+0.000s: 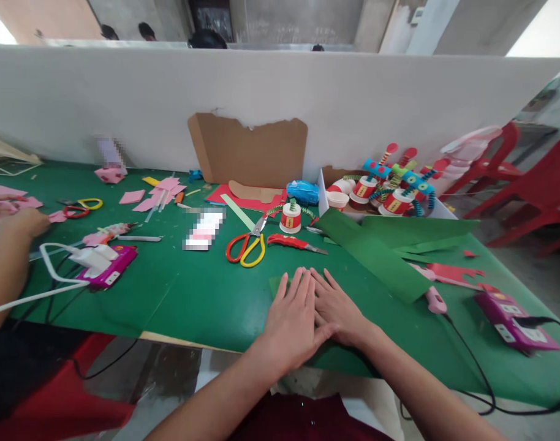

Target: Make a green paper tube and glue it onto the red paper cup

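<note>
Flat on the green table [197, 306], my left hand [291, 324] has its fingers stretched forward, with its thumb across my right hand. My right hand [339, 309] is also palm down, fingers extended and touching the left. A corner of green paper [274, 285] shows beside the left fingers; the rest is hidden. Just beyond the hands are scissors with red and yellow handles [247, 248], a red utility knife [291, 241] and a paper-cup figure [290, 218] with folded paper arms. Large green paper sheets [376, 257] lie to the right.
A white box [323, 190] holds several cup figures. Right are a pink glue gun [435, 301] and a purple power strip [514, 321] with a black cord. Left, another purple strip [119, 266] and another person's hands [25, 220] with pink paper. A white partition [146, 104] borders the back.
</note>
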{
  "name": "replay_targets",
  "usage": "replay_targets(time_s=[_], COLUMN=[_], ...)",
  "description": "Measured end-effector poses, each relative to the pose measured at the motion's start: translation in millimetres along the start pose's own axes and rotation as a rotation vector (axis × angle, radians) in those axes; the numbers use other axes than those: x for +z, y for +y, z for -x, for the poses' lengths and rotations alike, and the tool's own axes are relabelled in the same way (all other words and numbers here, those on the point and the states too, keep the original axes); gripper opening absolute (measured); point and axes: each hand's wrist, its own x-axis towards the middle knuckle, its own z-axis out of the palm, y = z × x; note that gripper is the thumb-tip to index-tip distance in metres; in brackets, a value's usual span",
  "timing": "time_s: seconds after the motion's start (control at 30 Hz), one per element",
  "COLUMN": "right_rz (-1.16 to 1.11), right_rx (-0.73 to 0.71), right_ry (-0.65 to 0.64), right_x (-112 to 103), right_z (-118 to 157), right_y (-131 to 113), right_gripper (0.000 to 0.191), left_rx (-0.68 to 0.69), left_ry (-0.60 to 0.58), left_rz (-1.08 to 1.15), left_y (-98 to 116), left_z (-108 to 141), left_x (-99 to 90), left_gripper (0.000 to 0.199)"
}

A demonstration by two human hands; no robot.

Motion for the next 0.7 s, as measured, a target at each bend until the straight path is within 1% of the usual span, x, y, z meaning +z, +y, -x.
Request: replay_targets(time_s=[0.1, 0.2, 0.3, 0.47, 0.63, 0.7], right_rz=[-0.006, -0.030, -0.047, -0.047, -0.048, -0.059], right_rx=[-0.004, 0.015, 0.041, 0.073, 0.097, 0.105], right_ry=[-0.009, -0.009, -0.020, -0.064, -0.112, -0.108], right_x=[-3, -7, -11, -14, -14, -12], right_z=[-1, -1, -1, -3, -4, -3], right_y=[-1, -3, -5, -6, -6, -5], right_gripper=[0.057, 0.051, 0.047, 0.050, 0.056, 0.057], left_rx=[-0.027, -0.062, -0.089, -0.126, -0.128, -0.139], left_ry=[-0.037, -0.010, 0.019, 0.027, 0.043, 0.045], left_rz=[0.006, -0.014, -0.043, -0.087, -0.146, -0.169], left_y=[-4, -8, -8, -13, -27, -33], left_z=[1, 8, 17, 32, 51, 59], left_x=[11.4, 18.8, 22.0, 24.0, 23.4, 22.0], left_gripper=[0.082, 0.090, 0.096, 0.095, 0.093, 0.092])
